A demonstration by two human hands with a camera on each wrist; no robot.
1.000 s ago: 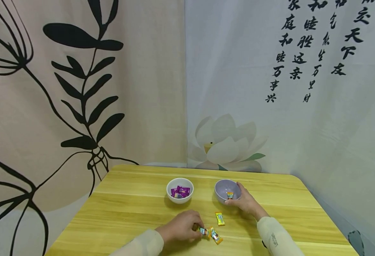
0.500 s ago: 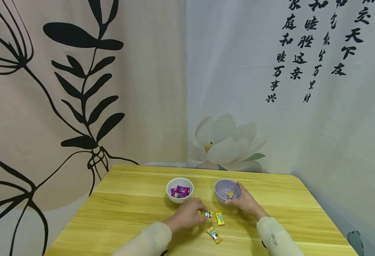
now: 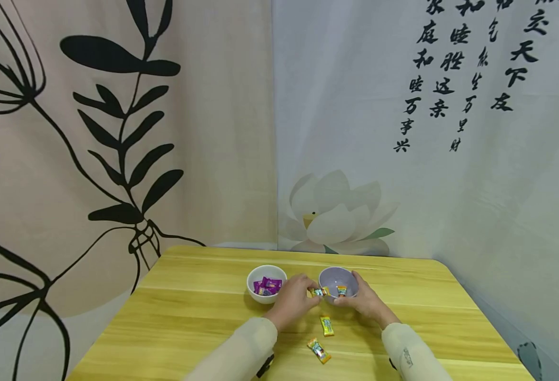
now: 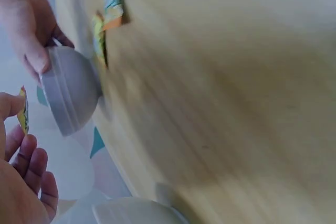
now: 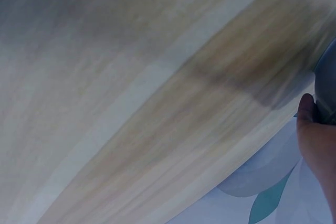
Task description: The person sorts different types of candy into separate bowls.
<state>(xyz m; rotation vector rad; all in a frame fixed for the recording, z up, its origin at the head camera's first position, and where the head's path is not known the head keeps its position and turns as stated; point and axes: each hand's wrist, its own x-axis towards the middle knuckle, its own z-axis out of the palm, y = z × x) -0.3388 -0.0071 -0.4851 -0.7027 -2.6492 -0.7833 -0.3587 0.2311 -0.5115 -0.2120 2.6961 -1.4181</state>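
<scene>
My left hand (image 3: 295,297) pinches a small wrapped candy (image 3: 318,292) between thumb and fingertips, at the left rim of the grey-purple bowl (image 3: 333,276). In the left wrist view the candy (image 4: 24,113) is seen edge-on, a little apart from the bowl (image 4: 72,90). My right hand (image 3: 368,302) grips that bowl by its right side, thumb at the near rim. Inside the bowl lies one orange-and-yellow candy (image 3: 342,291). On the table in front are a yellow candy (image 3: 327,326) and an orange-ended candy (image 3: 318,350).
A white bowl (image 3: 255,297) with several purple-wrapped candies (image 3: 267,286) stands left of the grey-purple one, just beyond my left hand. The wooden table (image 3: 189,307) ends at the back against a printed curtain (image 3: 232,159).
My left hand has picked up a candy from the near table and carried it forward and right to the grey-purple bowl's rim. The right hand keeps its grip on the bowl.
</scene>
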